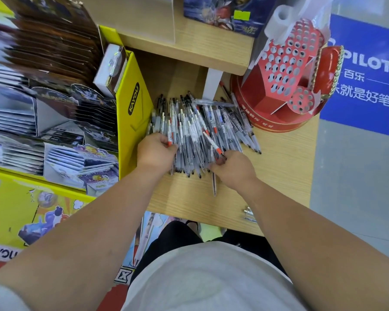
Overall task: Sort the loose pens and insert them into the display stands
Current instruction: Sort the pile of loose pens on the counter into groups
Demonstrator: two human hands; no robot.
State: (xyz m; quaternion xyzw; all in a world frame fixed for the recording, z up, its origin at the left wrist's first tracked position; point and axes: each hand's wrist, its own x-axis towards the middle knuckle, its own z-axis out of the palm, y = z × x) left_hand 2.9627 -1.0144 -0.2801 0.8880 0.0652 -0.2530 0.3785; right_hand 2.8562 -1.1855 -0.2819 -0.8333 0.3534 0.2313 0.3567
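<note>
A big heap of loose clear-barrelled pens (195, 126) lies on the wooden shelf (279, 167). Most have black tips, some carry red bands. My left hand (154, 149) rests on the heap's left edge, its fingers curled round a red-banded pen (169, 138). My right hand (233, 168) lies at the heap's near right side and pinches the tip of another red-banded pen (212, 143), which slants up over the pile. A red display stand (285, 70) full of empty round holes stands at the back right. One pen (214, 184) lies apart near my right hand.
A yellow card display (134, 95) with stacked card packs borders the shelf on the left. A higher wooden shelf (189, 48) carries a blue box behind the heap. A few pens (249, 214) lie at the shelf's front edge. A blue Pilot sign (364, 70) lies beyond the shelf on the right.
</note>
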